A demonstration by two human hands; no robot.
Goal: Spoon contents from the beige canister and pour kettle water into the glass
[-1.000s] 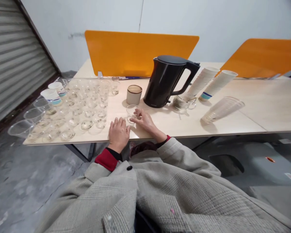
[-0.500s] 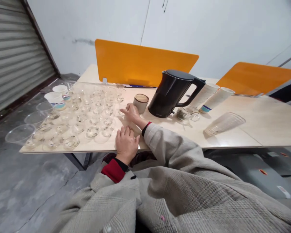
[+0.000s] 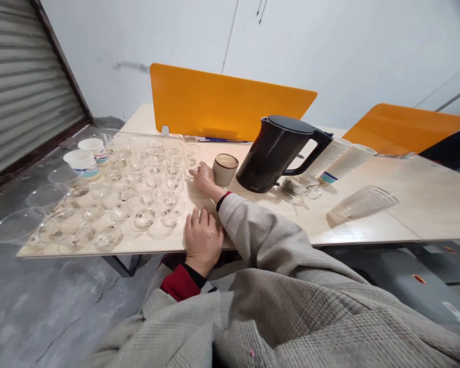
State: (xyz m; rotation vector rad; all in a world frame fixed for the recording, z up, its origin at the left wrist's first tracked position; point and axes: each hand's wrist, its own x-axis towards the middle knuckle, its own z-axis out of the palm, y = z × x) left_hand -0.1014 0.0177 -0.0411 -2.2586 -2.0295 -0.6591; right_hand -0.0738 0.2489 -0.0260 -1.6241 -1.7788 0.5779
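Observation:
My right hand (image 3: pixel 202 178) reaches across the pale wooden table (image 3: pixel 368 225), its fingers curled round a small clear glass cup (image 3: pixel 190 172) at the right edge of a field of several small glass cups (image 3: pixel 141 186). A beige ceramic cup (image 3: pixel 225 169) stands just right of that hand. My left hand (image 3: pixel 203 238) lies flat on the table near the front edge, fingers stretched out, holding nothing. Both arms wear a grey checked coat with red cuffs.
A black electric kettle (image 3: pixel 278 153) stands right of the ceramic cup. Beyond it lie two stacks of paper cups (image 3: pixel 341 158), a mesh strainer (image 3: pixel 294 187) and a stack of clear plastic cups (image 3: pixel 362 204). Paper bowls (image 3: pixel 81 161) and clear bowls (image 3: pixel 17 225) sit far left. Orange dividers (image 3: pixel 230 105) stand behind.
My right hand has carried the small glass cup from in front of the kettle leftward and farther back to the group of glass cups. The left hand stayed flat; the view tilted up.

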